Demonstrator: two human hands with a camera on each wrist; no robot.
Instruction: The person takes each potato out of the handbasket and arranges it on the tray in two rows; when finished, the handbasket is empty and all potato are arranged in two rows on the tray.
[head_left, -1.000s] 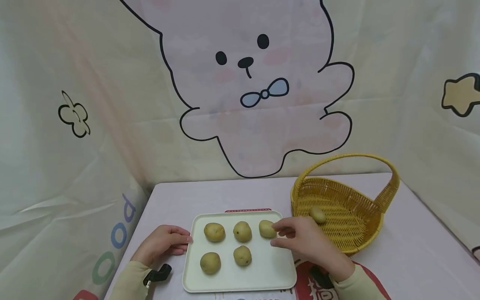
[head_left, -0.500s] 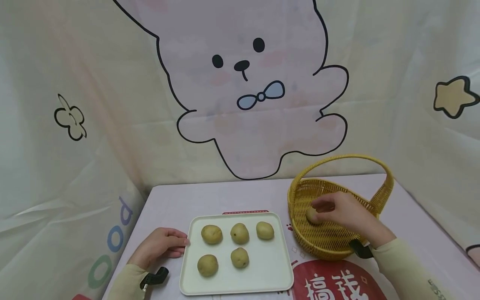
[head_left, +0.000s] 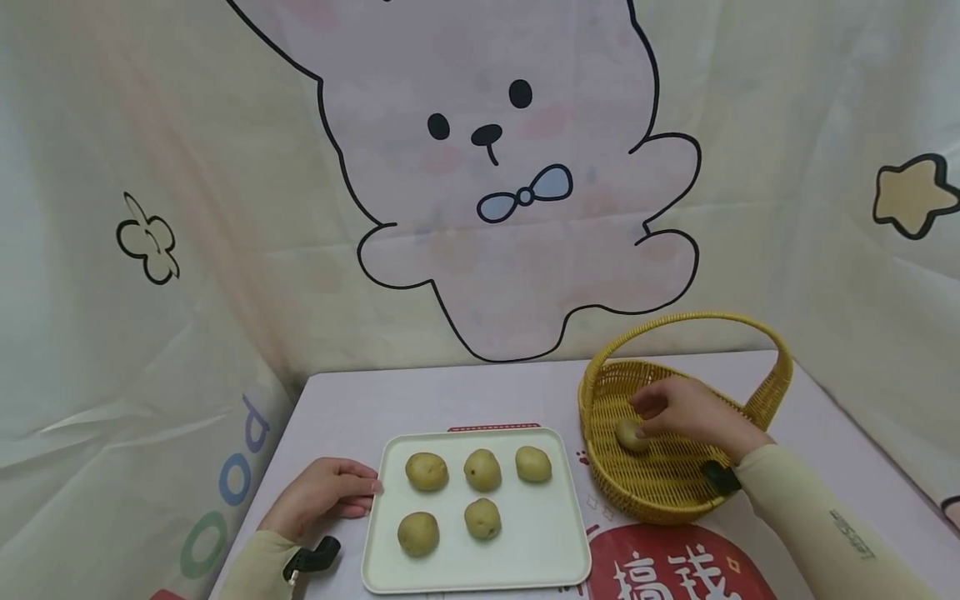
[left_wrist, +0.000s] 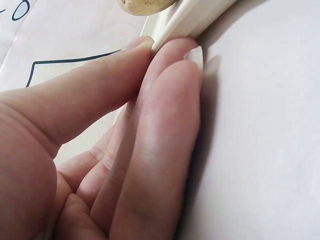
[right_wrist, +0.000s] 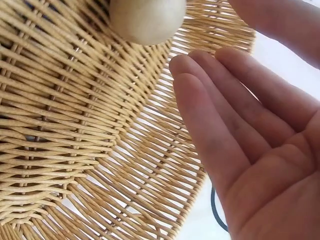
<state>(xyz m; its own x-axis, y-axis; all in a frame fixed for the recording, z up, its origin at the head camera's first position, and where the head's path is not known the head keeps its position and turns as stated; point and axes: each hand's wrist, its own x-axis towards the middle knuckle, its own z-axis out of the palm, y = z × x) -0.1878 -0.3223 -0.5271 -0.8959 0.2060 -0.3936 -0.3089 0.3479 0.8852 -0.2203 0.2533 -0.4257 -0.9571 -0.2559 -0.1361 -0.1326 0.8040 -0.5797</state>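
My left hand (head_left: 322,493) pinches the left rim of a cream rectangular tray (head_left: 536,537); in the left wrist view the thumb and fingers (left_wrist: 167,130) meet at its edge. Several potatoes lie on the tray in two rows, among them a back-right potato (head_left: 533,464) and a front-left potato (head_left: 418,534). My right hand (head_left: 686,408) reaches into a yellow wicker basket (head_left: 660,493), over a single potato (head_left: 628,435) inside. In the right wrist view, the fingers of this hand (right_wrist: 255,130) are extended and a gap separates them from that potato (right_wrist: 147,20).
The basket's tall arched handle (head_left: 693,316) rises above my right hand. A red printed patch (head_left: 667,562) marks the white tablecloth in front of the basket. Behind the table hangs a curtain (head_left: 495,275) with a cartoon bear.
My right hand has moved from the back-right potato on the tray over to the potato in the basket. My left hand has kept its hold on the tray.
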